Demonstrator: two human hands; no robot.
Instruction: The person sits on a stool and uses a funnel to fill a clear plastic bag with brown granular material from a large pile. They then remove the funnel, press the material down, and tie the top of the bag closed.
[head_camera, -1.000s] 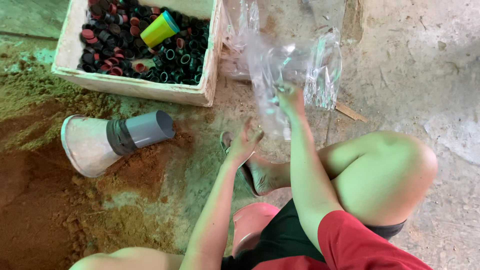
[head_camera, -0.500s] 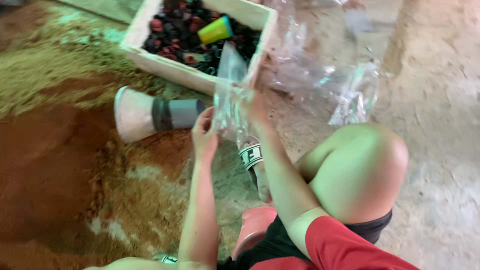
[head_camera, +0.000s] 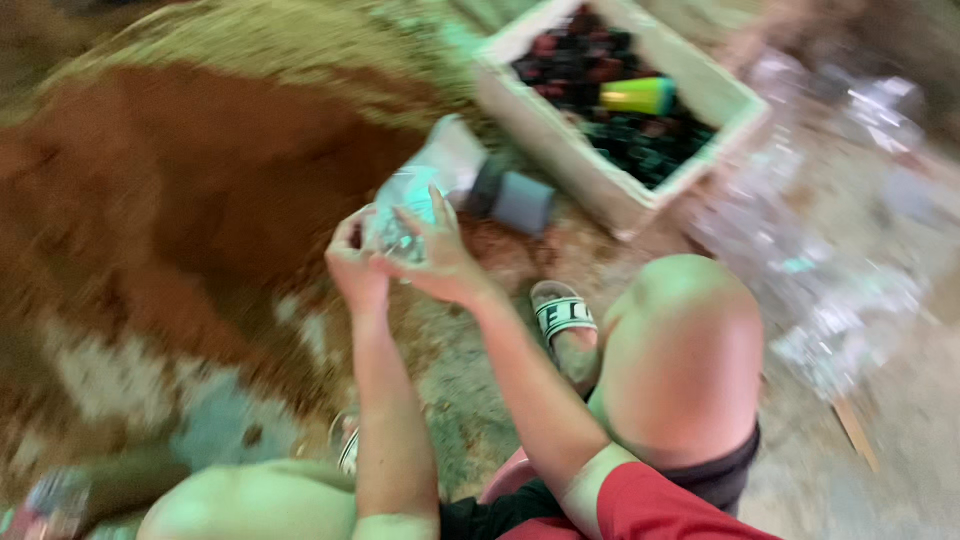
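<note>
Both of my hands hold a small clear plastic bag (head_camera: 400, 210) in front of me, above the ground. My left hand (head_camera: 356, 262) grips its left side. My right hand (head_camera: 440, 255) grips its right side with the fingers spread over it. The view is blurred, so the bag's contents cannot be made out. Just beyond the bag lies a white funnel-shaped piece with a grey pipe end (head_camera: 505, 195) on its side.
A mound of reddish-brown soil (head_camera: 190, 190) fills the left. A white foam box (head_camera: 600, 185) of dark caps with a yellow-green cup (head_camera: 640, 97) stands at upper right. Clear plastic bags (head_camera: 820, 250) lie at right. My knees and a sandalled foot (head_camera: 562, 318) are below.
The view has swung left towards the soil mound. My hands carried the clear bag from the pile at right to in front of me, and both hands now hold it.
</note>
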